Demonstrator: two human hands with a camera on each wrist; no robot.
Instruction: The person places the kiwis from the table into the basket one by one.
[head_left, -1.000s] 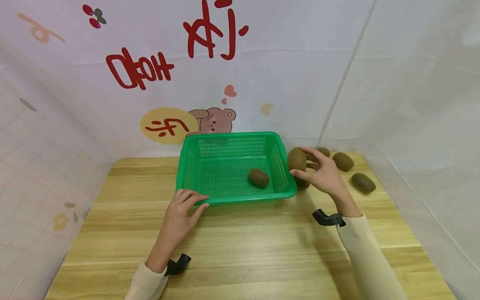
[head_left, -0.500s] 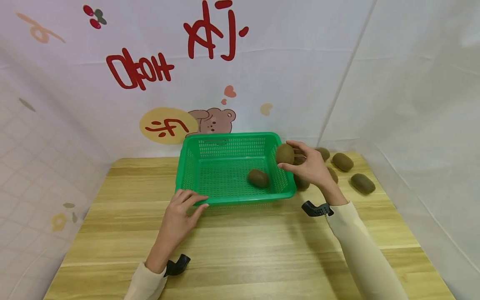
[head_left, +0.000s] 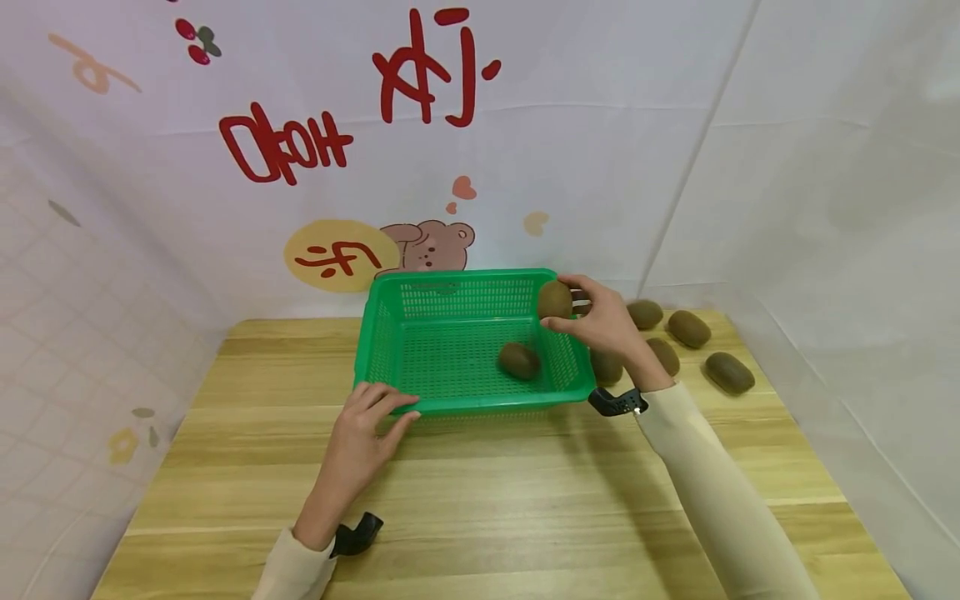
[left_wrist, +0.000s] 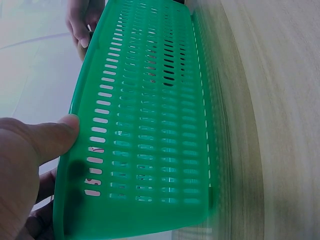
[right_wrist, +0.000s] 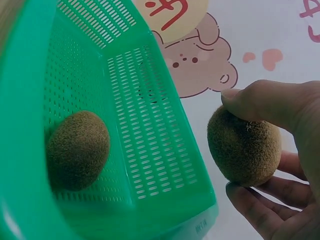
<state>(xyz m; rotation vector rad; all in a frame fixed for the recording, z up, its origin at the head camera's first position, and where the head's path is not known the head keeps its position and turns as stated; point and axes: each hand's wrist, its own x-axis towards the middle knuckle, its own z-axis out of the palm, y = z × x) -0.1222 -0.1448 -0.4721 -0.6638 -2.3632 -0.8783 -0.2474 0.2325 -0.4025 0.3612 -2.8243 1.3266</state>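
A green plastic basket (head_left: 472,404) with slotted sides stands toward the back of the table. At its front left corner my left hand (head_left: 366,425) pinches the rim, the thumb (left_wrist: 55,137) outside and the other fingers partly hidden behind the wall. My right hand (head_left: 609,323) holds a brown kiwi (right_wrist: 245,145) between thumb and fingers, up at the back right corner of the basket. Another kiwi (head_left: 519,361) lies on the basket floor toward the right, also seen in the right wrist view.
Several more kiwis lie on the wooden table (head_left: 480,500) right of the basket, among them one kiwi (head_left: 606,367) close by its right wall and one kiwi (head_left: 730,372) farthest right. A white printed curtain (head_left: 600,150) rises behind and at both sides.
My right hand has carried the kiwi left from beside the basket to over its back right corner. The left hand keeps its place on the rim.
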